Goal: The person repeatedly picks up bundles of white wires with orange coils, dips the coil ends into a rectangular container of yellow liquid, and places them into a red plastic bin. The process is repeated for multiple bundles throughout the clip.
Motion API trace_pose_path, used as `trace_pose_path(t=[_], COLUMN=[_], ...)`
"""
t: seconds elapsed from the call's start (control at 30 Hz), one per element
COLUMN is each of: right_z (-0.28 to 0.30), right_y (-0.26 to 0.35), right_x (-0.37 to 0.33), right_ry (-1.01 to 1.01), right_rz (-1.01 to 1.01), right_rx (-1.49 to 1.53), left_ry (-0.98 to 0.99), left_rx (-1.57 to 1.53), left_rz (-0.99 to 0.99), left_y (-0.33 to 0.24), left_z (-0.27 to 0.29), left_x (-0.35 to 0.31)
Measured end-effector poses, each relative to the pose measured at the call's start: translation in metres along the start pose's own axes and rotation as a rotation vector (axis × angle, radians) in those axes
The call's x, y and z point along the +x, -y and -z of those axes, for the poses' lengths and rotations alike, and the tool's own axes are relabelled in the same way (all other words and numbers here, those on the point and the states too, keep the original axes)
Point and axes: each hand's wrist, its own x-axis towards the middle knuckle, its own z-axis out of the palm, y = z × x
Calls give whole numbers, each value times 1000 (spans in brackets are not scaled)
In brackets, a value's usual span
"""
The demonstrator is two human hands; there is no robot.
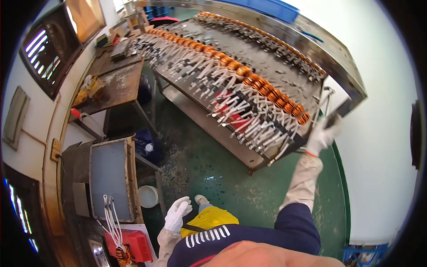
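Observation:
My left hand (178, 213), in a white glove, hangs low beside the yellow apron (211, 221). Its fingers are stretched out and hold nothing. My right hand (323, 135) reaches out to the right end of the metal table (231, 149), near its upright. That glove is white with dark fingertips, and motion smears the fingers, so I cannot see whether they grip anything. Closest to it, on the table, is the end of a long row of copper wire coils (267, 89). White sleeved leads with metal ends (262, 140) hang from them over the front edge.
A second coil row (267, 38) lies under the raised metal shelf (351, 66). On the left are a wooden workbench (122, 82), a grey panel (109, 178), a white bucket (148, 196) and a coil (123, 254) by a red box (140, 246). Scraps litter the green floor (213, 178).

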Motion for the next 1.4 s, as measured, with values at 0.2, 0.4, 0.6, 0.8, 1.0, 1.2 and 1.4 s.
trace_pose_path(t=[0.2, 0.4, 0.6, 0.8, 1.0, 1.2, 1.4], right_z=[-28, -31, -29, -20, -32, -42, 85], right_y=[-105, -128, -151, -87, 159, 327, 460], right_x=[35, 52, 54, 36, -68, -232, -331], right_ry=[13, 278, 306, 222, 368, 1579, 1901], right_rz=[-220, -480, -490, -337, -88, -325, 815], right_rx=[-371, 117, -66, -69, 255, 1301, 1765], left_ry=[34, 27, 63, 36, -158, -454, -698], left_rx=[70, 32, 51, 65, 181, 204, -552], left_rz=[54, 64, -52, -52, -158, -215, -381], left_y=[-27, -33, -35, -31, -31, -7, 55], left_z=[-23, -21, -14, 2, 19, 34, 42], left_x=[14, 34, 61, 47, -3, -64, -157])
